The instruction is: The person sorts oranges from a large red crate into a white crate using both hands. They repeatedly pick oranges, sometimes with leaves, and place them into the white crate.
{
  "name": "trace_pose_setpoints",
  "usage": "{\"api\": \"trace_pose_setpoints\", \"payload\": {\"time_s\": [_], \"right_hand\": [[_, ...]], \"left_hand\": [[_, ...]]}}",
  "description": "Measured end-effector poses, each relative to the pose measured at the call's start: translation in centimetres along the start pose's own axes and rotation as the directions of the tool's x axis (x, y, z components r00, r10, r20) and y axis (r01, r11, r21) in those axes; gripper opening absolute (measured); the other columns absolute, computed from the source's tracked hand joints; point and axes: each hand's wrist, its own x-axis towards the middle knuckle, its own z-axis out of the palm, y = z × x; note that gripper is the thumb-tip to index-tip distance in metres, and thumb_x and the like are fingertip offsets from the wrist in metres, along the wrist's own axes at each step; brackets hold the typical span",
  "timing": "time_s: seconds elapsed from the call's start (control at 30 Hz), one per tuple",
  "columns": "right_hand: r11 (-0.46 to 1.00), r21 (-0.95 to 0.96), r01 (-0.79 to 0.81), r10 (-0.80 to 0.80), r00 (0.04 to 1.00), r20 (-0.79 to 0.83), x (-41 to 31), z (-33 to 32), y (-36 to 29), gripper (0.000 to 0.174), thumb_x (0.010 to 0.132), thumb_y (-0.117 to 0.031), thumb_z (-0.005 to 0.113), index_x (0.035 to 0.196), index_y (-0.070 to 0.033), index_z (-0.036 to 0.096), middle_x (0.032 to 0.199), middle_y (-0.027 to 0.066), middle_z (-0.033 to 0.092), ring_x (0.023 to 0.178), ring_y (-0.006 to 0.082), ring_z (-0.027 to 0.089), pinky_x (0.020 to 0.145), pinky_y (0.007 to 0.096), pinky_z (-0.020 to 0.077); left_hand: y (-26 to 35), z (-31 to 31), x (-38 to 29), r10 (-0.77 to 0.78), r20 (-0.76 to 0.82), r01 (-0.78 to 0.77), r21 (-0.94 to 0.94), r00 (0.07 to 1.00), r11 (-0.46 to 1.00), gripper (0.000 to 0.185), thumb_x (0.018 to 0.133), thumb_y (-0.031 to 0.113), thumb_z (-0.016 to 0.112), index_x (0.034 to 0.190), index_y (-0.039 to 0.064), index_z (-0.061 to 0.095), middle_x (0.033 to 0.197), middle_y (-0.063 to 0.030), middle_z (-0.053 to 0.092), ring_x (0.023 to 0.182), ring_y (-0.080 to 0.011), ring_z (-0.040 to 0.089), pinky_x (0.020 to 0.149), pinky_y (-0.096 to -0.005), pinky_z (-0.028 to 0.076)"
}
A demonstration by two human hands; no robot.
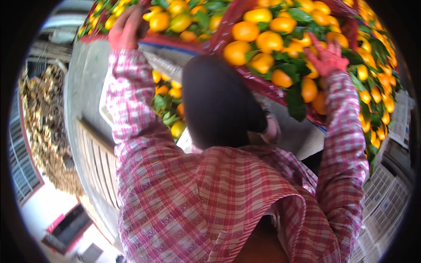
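Observation:
My left hand (127, 28) is raised at the red-lined edge of the orange fruit at the top left. It is blurred, and whether its fingers hold anything is hidden. My right hand (329, 56) rests with fingers spread on leafy orange citrus fruits (269, 42). These fruits lie in a container lined with red plastic film (256, 80). Beyond my left hand's side, another red-lined batch of citrus fruits (172, 21) shows green leaves. Dark-clothed knee (217, 98) is bent between my arms, below the fruit.
Lower down, beside the knee, more citrus fruits (177, 126) sit in a pale container. A slatted wooden piece (98, 161) lies on the concrete floor (87, 88) at left. Heaped fruit (378, 95) slopes down at right, near stacked pale plastic crates (378, 194).

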Motion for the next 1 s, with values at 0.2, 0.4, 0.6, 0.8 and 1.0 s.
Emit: {"api": "trace_pose_setpoints", "payload": {"time_s": [0.2,0.4,0.6,0.8,1.0], "right_hand": [[0.996,0.088,0.019,-0.017,1.000,-0.026,0.3,1.0,0.3,0.071,0.086,-0.078,0.041,0.150,-0.056,0.018,0.160,0.0183,0.024,0.150,0.0359,0.016,0.107,0.0697,0.0158],[0.997,0.074,0.015,-0.011,0.999,-0.051,0.6,1.5,0.6,0.067,0.089,-0.070,0.046,0.149,-0.056,0.021,0.158,0.0180,0.029,0.150,0.0348,0.016,0.104,0.0673,0.0236],[0.999,0.053,0.003,-0.001,0.999,-0.040,0.6,1.8,0.8,0.067,0.089,-0.067,0.048,0.150,-0.053,0.023,0.158,0.0177,0.028,0.150,0.0341,0.014,0.104,0.0667,0.0239],[1.000,0.028,-0.012,0.012,1.000,-0.011,0.4,1.1,0.3,0.066,0.090,-0.066,0.049,0.150,-0.051,0.025,0.158,0.0193,0.027,0.150,0.0342,0.013,0.104,0.0670,0.0235],[1.000,-0.008,0.024,-0.024,0.999,-0.045,-0.6,-0.6,-0.3,0.069,0.090,-0.070,0.042,0.152,-0.046,0.025,0.157,0.0216,0.029,0.149,0.0371,0.019,0.105,0.0679,0.0243]], "left_hand": [[-18.0,-12.1,-14.8,-0.717,-0.037,0.540,0.685,0.696,0.489,0.035,0.078,0.031,0.071,0.104,0.007,0.071,0.095,-0.0113,0.070,0.085,-0.0221,0.063,0.076,-0.0345,0.050],[-25.9,-1.4,-19.8,-0.763,0.033,0.393,0.842,0.646,0.369,0.054,0.077,0.037,0.070,0.124,0.010,0.063,0.121,-0.0193,0.065,0.117,-0.0331,0.060,0.100,-0.0396,0.047],[-27.5,4.7,-16.7,-0.844,-0.125,0.485,0.857,0.522,0.172,0.066,0.075,0.045,0.073,0.122,0.000,0.062,0.125,-0.0239,0.062,0.118,-0.0361,0.059,0.101,-0.0414,0.046],[-25.9,1.2,-19.1,-0.757,-0.368,0.839,0.293,0.541,0.458,0.063,0.074,0.042,0.077,0.117,-0.002,0.066,0.112,-0.0204,0.067,0.105,-0.0311,0.063,0.094,-0.0394,0.049],[-12.3,-5.6,-12.7,-0.471,0.070,0.355,-0.754,0.879,0.552,0.065,0.080,0.025,0.072,0.135,0.001,0.049,0.115,-0.0137,0.062,0.090,-0.0244,0.063,0.064,-0.0320,0.056]]}}
